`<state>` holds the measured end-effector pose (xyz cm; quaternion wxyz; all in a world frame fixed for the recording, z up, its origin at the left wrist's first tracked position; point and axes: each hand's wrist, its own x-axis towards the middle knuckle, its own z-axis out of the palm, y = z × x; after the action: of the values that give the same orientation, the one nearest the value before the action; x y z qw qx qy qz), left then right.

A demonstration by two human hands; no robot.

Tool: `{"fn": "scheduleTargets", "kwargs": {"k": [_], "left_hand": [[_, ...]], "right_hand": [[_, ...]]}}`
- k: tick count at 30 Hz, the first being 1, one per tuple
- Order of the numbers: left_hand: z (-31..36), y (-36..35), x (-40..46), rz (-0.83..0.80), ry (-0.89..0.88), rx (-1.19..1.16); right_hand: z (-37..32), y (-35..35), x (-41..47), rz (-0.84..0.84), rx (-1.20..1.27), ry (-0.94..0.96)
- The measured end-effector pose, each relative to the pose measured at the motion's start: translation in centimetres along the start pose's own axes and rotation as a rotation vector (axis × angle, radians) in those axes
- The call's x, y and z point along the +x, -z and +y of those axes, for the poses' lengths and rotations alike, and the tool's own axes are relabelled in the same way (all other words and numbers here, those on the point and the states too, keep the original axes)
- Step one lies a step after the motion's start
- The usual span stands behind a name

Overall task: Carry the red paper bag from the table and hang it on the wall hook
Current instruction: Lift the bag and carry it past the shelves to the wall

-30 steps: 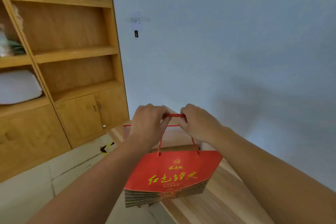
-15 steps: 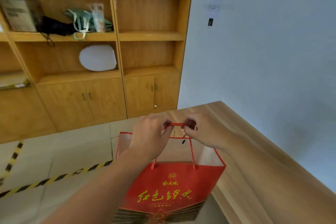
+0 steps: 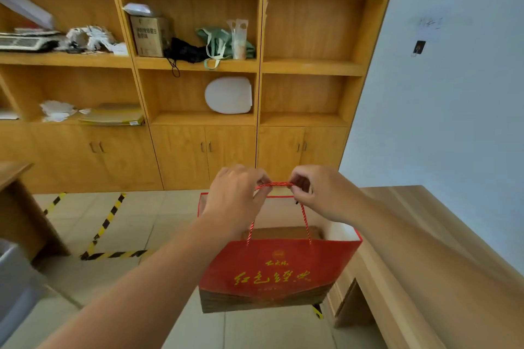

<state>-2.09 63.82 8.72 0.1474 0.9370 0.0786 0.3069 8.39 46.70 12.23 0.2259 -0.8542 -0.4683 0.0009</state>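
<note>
The red paper bag (image 3: 279,269), with gold lettering and a dark striped base, hangs in the air in front of me over the floor, left of the table. Its red twisted cord handle (image 3: 274,185) is stretched between my two hands. My left hand (image 3: 236,197) pinches the cord's left end and my right hand (image 3: 320,193) pinches the right end. A small dark wall hook (image 3: 418,47) sits on the pale blue wall at the upper right, well above and right of the bag.
The wooden table (image 3: 442,249) runs along the wall at the right. A large wooden shelf unit (image 3: 255,65) with boxes, bags and papers fills the back. Yellow-black tape (image 3: 106,221) marks the tiled floor. Another desk corner (image 3: 17,178) is at the left.
The view has swung left, so the shelf unit now fills the back and the hook has shifted to the upper right. The bag has come off the table and hangs over the floor.
</note>
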Motion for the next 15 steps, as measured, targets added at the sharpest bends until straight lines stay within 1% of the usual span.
{"fn": "scheduleTargets", "kwargs": {"k": [8,15], "left_hand": [[-0.5,-0.6,1.7,0.059,0.016,-0.026],[-1.4,-2.5,4.4,0.049,0.080,-0.003]], "right_hand": [[1.0,0.0,2.0,0.095,-0.008,0.035],[3.2,-0.7,4.9,0.121,-0.025,0.053]]}}
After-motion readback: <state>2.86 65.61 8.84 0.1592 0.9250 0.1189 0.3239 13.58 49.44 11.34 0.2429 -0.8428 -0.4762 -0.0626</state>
